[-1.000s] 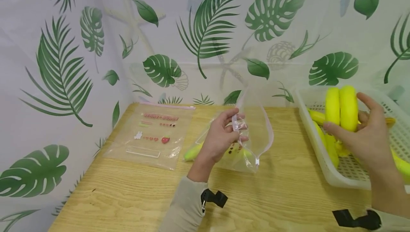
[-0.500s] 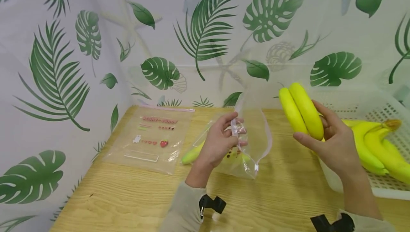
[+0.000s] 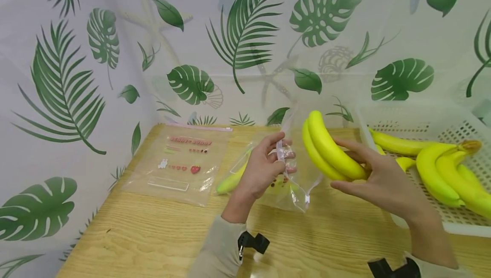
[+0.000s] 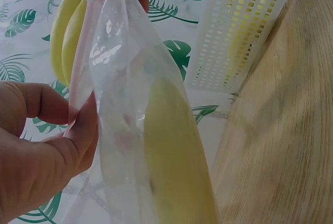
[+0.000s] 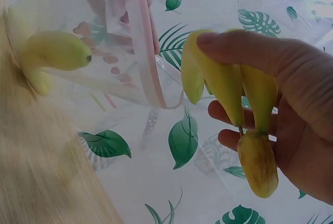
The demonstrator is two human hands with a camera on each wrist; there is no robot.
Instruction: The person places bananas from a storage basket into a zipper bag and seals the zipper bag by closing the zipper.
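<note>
My left hand [image 3: 261,165] pinches the pink-edged rim of a clear zip bag [image 3: 295,195] and holds its mouth open. Through the plastic a yellow banana [image 4: 174,156] shows inside the bag, its greenish tip [image 3: 230,183] left of my left wrist. In my right hand [image 3: 387,180] is a small bunch of bananas [image 3: 326,146], gripped between thumb and fingers near the brown stem [image 5: 258,164]. The free ends of the bunch point up and left, close to the bag's mouth and overlapping its right edge in the head view.
A second clear zip bag [image 3: 176,184] with red print and a pink slider edge lies flat on the wooden table [image 3: 153,235] at the left. On the right stands a white perforated basket [image 3: 402,222] holding more bananas [image 3: 437,175]. Leaf-patterned sheeting [image 3: 245,69] rises behind the table.
My right hand has lifted the bunch of bananas out of the basket and carried it left to the bag's mouth, tilting it. My left hand keeps its hold on the bag.
</note>
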